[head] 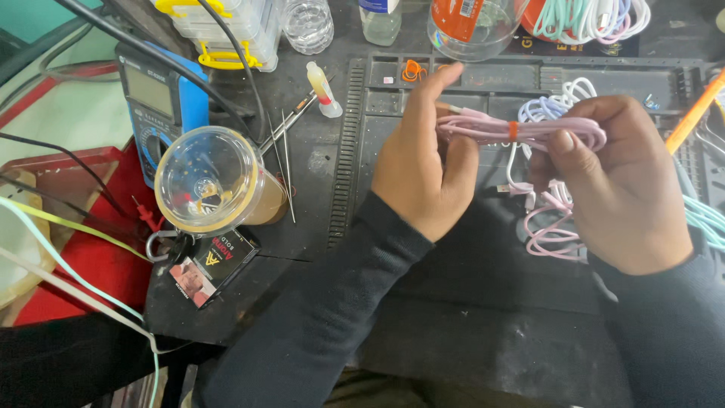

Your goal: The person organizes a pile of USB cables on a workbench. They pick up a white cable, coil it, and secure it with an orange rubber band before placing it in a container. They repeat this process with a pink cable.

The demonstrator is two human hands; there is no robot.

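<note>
A coiled pink cable [521,130], bound at its middle by a small orange tie [513,130], stretches between both hands above a black work mat [483,257]. My left hand [423,162] pinches the coil's left end, forefinger raised. My right hand [615,181] grips the right end, thumb on top. Beneath them lie loose pink cables [550,227] and a white and lilac cable [555,102].
A clear jar [215,181] stands left of the mat, beside a blue multimeter [160,106], tweezers [283,143] and a small glue bottle [323,89]. Bottles and a bundle of pastel cables [589,19] line the far edge. An orange rod [695,112] lies at right.
</note>
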